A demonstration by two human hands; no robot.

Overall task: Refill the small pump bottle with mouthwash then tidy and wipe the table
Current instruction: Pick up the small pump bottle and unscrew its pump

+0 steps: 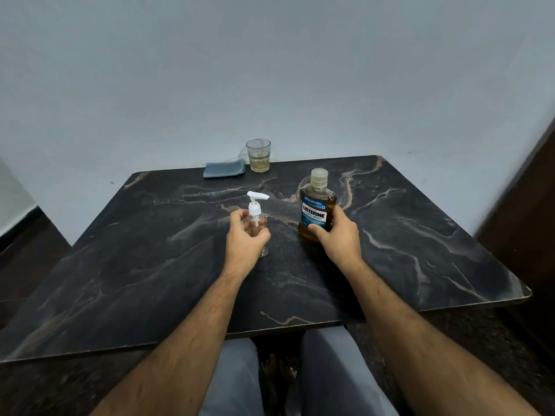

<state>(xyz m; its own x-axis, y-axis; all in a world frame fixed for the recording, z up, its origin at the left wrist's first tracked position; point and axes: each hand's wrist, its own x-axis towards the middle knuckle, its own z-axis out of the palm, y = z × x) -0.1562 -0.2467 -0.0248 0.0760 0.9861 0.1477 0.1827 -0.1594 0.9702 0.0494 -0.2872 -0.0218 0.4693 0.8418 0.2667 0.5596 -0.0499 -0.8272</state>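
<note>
A small clear pump bottle (256, 216) with a white pump head stands upright near the middle of the dark marble table (150, 265). My left hand (244, 241) is wrapped around its body. To the right stands a mouthwash bottle (317, 205) of amber liquid with a blue label and a clear cap on. My right hand (338, 235) grips its lower part from the right side. Both bottles rest on the table.
A folded blue-grey cloth (224, 170) lies at the table's far edge. Beside it stands a glass (258, 155) with a little yellowish liquid. A pale wall rises just behind the table. My legs are under the near edge.
</note>
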